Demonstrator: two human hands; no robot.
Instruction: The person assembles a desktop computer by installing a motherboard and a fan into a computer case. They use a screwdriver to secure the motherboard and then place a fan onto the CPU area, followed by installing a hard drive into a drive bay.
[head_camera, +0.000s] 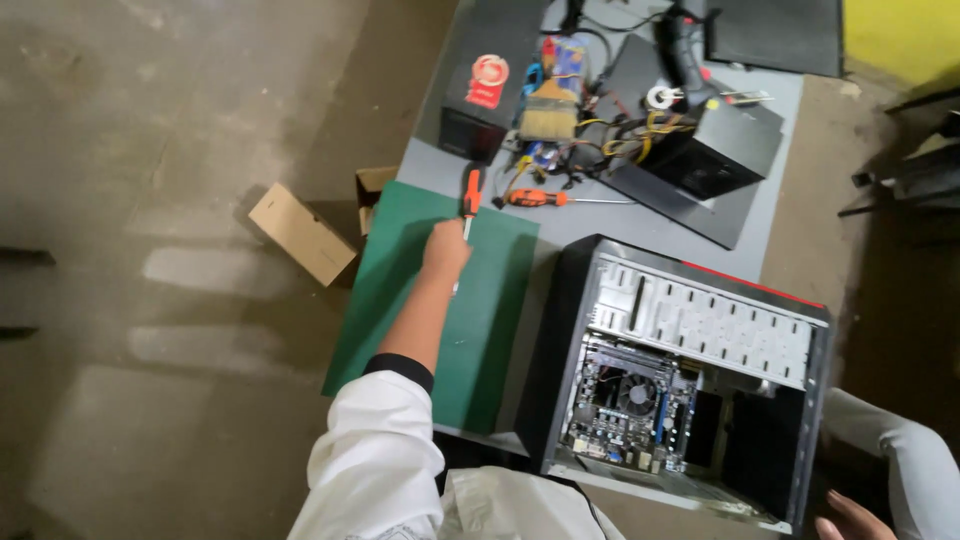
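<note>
Cardboard box (303, 233), plain brown and oblong, lying on the concrete floor just left of the table, one end tucked beside the green mat's edge. Second brown carton (372, 190) right behind it, flaps open, partly hidden by the table. Round red-and-white label (490, 70) on top of a black box at the table's far side, with a smaller red rectangular sticker (483, 95) just below it. Colourful packet (563, 55), blue, red and yellow, possibly a blister pack, behind the brush; too blurred for more.
</note>
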